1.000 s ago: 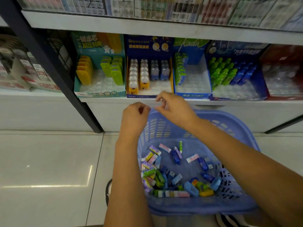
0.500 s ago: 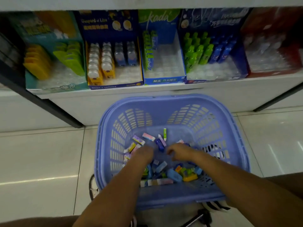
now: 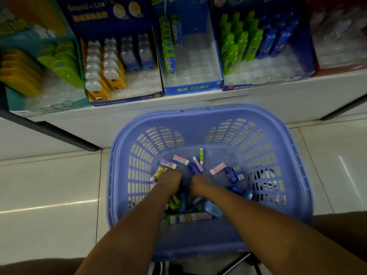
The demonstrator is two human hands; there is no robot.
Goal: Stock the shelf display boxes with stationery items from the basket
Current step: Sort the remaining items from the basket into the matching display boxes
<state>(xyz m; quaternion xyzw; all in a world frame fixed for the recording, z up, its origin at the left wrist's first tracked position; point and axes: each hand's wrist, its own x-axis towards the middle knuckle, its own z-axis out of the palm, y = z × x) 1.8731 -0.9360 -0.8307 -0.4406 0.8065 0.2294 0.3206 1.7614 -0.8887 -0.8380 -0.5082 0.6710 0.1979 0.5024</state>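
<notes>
Two bare arms reach forward and down from the lower edge of the head view, converging toward the centre. The left forearm [image 3: 127,225] rises steeply from lower left, and the right forearm [image 3: 258,213] comes in at a shallower slant from lower right. The left hand [image 3: 171,180] and right hand [image 3: 200,182] sit side by side, close, with a narrow gap between them. Both wrists are bent so the backs of the hands face the camera. The fingers of both point down and away, hidden behind the knuckles — whether they curl round anything cannot be told. Blur softens both hands.
</notes>
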